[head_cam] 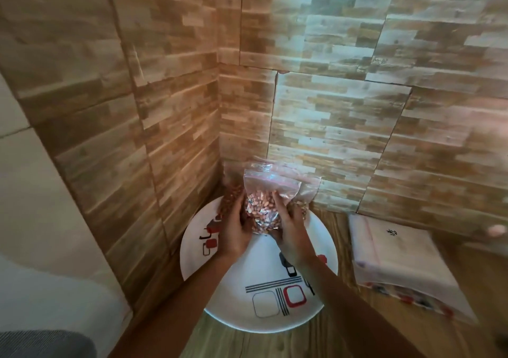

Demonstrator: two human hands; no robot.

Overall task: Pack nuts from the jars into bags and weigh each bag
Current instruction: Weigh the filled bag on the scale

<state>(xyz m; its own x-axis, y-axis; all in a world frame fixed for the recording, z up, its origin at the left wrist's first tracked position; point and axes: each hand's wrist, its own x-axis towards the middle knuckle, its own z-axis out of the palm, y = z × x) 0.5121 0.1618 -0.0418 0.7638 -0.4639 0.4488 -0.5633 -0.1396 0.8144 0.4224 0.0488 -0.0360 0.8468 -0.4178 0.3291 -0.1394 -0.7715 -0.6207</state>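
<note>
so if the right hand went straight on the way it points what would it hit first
The bag: the right hand holds it, fingers pointing into its side. Behind that, probably the wall corner, though depth is unclear.

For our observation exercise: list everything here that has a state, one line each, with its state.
Bag: upright, part-filled with nuts, seal unclear.
Left hand: grips the bag's left side.
Right hand: grips the bag's right side.
Plate: flat on table, under the bag.
Pale stack: lies flat, right of plate.
</note>
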